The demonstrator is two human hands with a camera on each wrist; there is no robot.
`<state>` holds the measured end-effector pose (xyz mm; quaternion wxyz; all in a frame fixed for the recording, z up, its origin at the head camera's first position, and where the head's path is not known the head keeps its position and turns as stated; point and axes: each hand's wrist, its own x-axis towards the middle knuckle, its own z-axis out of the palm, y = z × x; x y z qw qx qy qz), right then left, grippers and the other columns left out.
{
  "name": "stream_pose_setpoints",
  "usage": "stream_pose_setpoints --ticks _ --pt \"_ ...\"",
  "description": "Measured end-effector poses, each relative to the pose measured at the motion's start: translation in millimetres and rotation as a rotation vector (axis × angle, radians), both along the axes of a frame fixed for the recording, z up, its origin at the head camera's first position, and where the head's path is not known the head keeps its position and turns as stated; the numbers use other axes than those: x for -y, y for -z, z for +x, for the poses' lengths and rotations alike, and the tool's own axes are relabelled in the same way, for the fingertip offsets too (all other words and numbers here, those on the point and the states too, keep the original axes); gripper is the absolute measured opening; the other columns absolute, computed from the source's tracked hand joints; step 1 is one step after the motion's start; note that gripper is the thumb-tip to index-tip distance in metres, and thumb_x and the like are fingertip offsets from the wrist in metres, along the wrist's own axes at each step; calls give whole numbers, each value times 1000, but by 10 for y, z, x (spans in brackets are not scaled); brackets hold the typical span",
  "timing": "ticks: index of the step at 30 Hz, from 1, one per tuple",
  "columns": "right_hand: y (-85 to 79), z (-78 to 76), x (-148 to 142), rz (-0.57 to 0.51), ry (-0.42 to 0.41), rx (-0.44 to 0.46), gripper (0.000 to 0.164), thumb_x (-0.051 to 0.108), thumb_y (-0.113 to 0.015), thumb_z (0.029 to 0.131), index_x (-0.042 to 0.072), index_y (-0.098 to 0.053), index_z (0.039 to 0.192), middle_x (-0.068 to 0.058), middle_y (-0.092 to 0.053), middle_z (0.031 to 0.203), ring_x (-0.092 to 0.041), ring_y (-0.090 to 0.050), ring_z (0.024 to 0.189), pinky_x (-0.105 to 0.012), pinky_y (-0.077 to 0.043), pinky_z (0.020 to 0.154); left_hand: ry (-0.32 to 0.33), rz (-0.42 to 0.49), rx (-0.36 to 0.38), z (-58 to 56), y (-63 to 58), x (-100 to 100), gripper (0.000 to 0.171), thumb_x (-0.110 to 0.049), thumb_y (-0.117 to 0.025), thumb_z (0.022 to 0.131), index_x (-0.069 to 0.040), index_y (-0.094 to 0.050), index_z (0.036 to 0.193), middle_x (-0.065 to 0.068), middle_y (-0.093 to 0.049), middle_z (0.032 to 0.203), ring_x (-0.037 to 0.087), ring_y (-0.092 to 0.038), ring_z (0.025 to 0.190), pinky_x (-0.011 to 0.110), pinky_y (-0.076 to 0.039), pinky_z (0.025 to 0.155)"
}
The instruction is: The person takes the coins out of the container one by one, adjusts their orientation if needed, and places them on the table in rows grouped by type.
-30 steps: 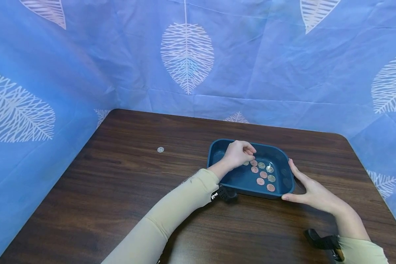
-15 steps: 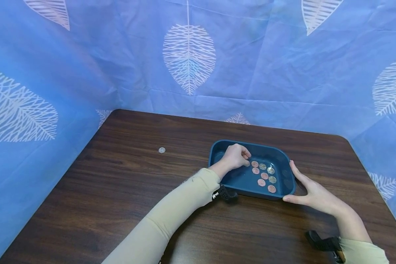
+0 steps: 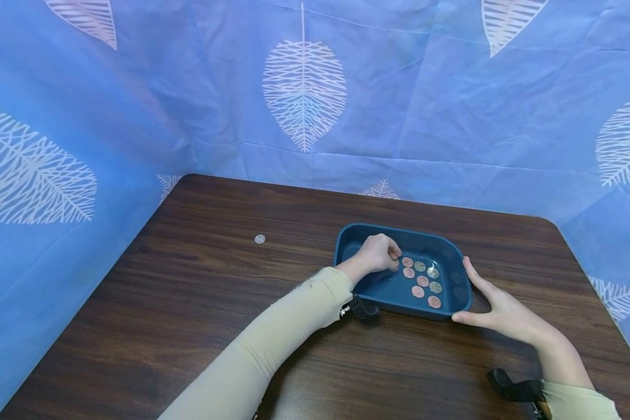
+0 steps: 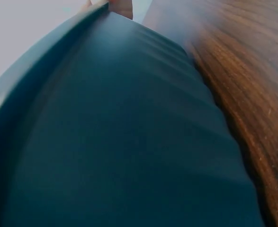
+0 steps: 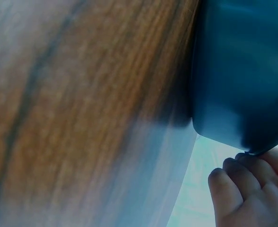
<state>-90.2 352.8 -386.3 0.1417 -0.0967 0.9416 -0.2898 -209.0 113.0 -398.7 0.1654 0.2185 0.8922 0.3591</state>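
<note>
A dark blue plastic tub (image 3: 383,297) stands on the table, with several copper and silver coins (image 3: 422,281) lying flat inside. My left hand (image 3: 376,254) reaches into its left half, fingers curled and tips together at a coin that they almost wholly cover. Thumb and fingers of my right hand (image 3: 504,306) span the tub's right end, the thumb at the near corner. In the right wrist view, the fingers (image 5: 255,182) of that hand bend against the tub's wall (image 5: 243,71). The left wrist view is mostly filled by the tub's outer wall (image 4: 129,118).
One silver coin (image 3: 259,239) lies apart on the dark wooden table (image 3: 189,303), left of the tub. A blue cloth (image 3: 215,87) with white leaf prints hangs behind the table. Black wrist mounts (image 3: 364,308) are on both arms, the left one close to the tub's front wall.
My left hand has come down and slightly nearer, and its fingers now cover a coin that showed beside them before. The right hand keeps its place at the tub.
</note>
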Motion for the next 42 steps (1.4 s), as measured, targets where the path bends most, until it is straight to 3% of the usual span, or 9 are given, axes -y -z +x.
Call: stream_pose_setpoints --ticks 6,12,27,36,42 --pt "-2 -1 4 0 3 3 102 38 -66 81 35 18 139 -27 -4 147 -56 -18 125 -68 -29 82 10 -28 -30 -10 3 -15 17 -8 -70 79 -8 -70 95 -3 -65 80 5 -56 71 13 -43 59" --pt "10 -2 -1 1 7 0 102 38 -66 81 36 18 139 -27 -4 148 -55 -18 125 -68 -29 83 11 -62 -70 -22 7 -25 20 -10 -70 79 -10 -69 99 -1 -64 88 6 -55 77 14 -43 62" --pt "3 10 2 4 15 12 101 39 -65 82 36 19 139 -26 -1 148 -55 -15 126 -68 -28 82 159 -150 -104 13 34 -50 13 -11 -74 76 -10 -68 87 -3 -62 79 5 -51 67 13 -40 57" --pt "0 13 9 10 18 12 101 38 -65 82 36 19 139 -26 -1 148 -55 -16 126 -69 -28 82 147 -169 -78 16 42 -59 14 -13 -77 72 -12 -68 83 -7 -57 73 5 -51 67 14 -41 57" --pt "-11 16 16 -1 21 18 101 37 -65 83 37 19 139 -24 1 149 -55 -14 127 -69 -28 82 134 -140 -54 26 35 -44 9 -14 -76 74 -12 -68 70 -8 -58 67 6 -51 65 16 -41 54"
